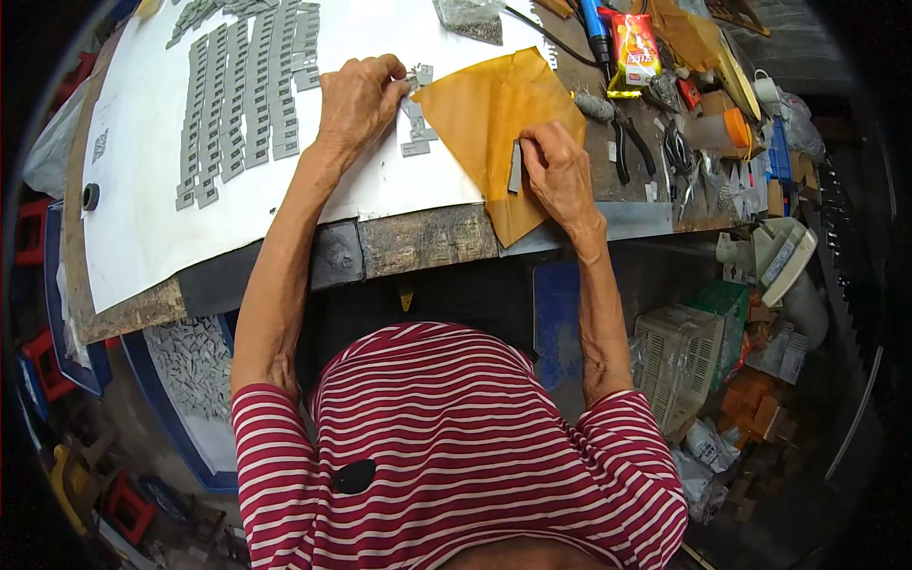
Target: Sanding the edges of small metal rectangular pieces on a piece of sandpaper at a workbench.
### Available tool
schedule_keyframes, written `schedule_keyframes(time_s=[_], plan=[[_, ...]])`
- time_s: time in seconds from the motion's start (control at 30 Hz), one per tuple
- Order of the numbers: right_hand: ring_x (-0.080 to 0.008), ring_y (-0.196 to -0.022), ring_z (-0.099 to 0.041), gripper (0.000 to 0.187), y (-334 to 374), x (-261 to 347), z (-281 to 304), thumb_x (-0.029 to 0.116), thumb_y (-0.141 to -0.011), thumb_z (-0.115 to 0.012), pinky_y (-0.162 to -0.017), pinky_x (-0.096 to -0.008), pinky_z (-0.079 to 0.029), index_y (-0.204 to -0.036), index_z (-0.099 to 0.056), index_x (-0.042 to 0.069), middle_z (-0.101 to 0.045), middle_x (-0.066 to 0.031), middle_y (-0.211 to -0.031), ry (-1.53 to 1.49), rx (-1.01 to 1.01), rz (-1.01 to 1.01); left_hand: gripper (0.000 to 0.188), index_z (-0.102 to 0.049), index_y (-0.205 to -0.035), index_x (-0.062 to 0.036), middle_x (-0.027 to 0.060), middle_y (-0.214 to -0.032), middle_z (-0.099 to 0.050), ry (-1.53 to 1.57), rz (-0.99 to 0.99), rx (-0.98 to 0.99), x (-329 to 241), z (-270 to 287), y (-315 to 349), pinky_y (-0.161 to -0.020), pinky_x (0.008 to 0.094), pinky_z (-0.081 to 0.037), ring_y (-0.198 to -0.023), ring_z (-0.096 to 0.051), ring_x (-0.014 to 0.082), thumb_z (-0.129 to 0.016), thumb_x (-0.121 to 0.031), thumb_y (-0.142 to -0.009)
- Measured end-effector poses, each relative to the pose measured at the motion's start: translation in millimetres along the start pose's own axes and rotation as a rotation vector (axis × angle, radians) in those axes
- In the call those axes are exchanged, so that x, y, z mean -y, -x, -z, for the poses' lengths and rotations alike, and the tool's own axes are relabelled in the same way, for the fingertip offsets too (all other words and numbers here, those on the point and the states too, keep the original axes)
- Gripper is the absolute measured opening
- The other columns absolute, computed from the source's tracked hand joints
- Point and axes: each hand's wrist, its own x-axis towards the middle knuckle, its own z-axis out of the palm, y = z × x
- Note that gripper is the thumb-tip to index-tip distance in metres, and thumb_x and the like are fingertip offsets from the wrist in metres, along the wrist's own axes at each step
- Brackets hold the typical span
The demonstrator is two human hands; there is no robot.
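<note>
My right hand pinches a narrow grey metal plate, held on edge over a sheet of brown paper. It could be one plate or a small stack; the fingers cover part of it. At the paper's left corner, my left hand has thumb and fingertips drawn together beside a few loose grey metal plates. Whatever lies between those fingertips is hidden. Farther left, several long rows of similar plates with small dark cutouts lie overlapped on a white sheet.
A clear bag of small parts lies at the back. On the right are a red snack packet, black-handled pliers and an orange-capped jar. Below the table's worn wooden edge stands a blue tray of metal pieces.
</note>
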Motion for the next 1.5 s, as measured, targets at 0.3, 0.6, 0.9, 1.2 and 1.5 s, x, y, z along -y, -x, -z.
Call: schedule_keyframes(time_s=[0.3,0.6,0.9,1.2,1.5], plan=[[-0.0338,-0.066,-0.053,0.008,-6,-6,0,-0.002,-0.074,-0.055,-0.056,-0.0398,-0.043,-0.080,-0.050,0.000,-0.050,-0.0150,-0.073,0.199,0.103,0.207,0.011,-0.062,-0.075,-0.0062,0.0068,-0.061,-0.062,0.042,0.047,-0.040,-1,1,0,-0.064,0.0375,-0.037,-0.057,-0.058,0.0224,-0.059,-0.016,-0.078],[-0.0328,-0.065,-0.053,0.011,-8,-12,-2,-0.004,-0.072,-0.055,-0.055,-0.0391,-0.043,-0.080,-0.048,-0.001,-0.049,-0.0149,-0.072,0.193,0.102,0.275,0.015,-0.060,-0.081,-0.0010,0.0106,-0.074,-0.062,-0.064,-0.175,-0.246,8,-2,0,-0.057,0.0321,-0.045,-0.062,-0.057,0.0205,-0.058,-0.016,-0.080],[-0.0291,-0.061,-0.055,0.007,-10,-11,1,0.002,-0.075,-0.054,-0.054,-0.0375,-0.044,-0.079,-0.050,-0.002,-0.051,-0.0160,-0.070,0.025,0.051,0.201,0.015,-0.057,-0.086,0.0000,0.0077,-0.077,-0.063,0.366,0.098,-0.106,-13,3,1,-0.061,0.0282,-0.049,-0.066,-0.059,0.0160,-0.054,-0.015,-0.085],[-0.0053,-0.050,-0.043,0.009,-17,2,13,0.006,-0.078,-0.059,-0.041,-0.0172,-0.031,-0.077,-0.056,-0.003,-0.053,-0.0050,-0.064,-1.203,0.139,-0.771,0.016,-0.060,-0.083,0.0001,0.0049,-0.067,-0.060,0.762,0.178,-0.001,-28,12,10,-0.058,0.0235,-0.048,-0.061,-0.057,0.0102,-0.052,-0.014,-0.083],[-0.0066,-0.052,-0.045,0.005,-26,12,11,0.003,-0.079,-0.056,-0.041,-0.0179,-0.034,-0.079,-0.055,-0.002,-0.055,-0.0071,-0.069,-1.480,0.263,-0.831,0.018,-0.060,-0.094,-0.0007,0.0055,-0.074,-0.061,0.904,0.306,0.279,-38,25,32,-0.069,0.0230,-0.048,-0.068,-0.057,0.0103,-0.057,-0.013,-0.082]])
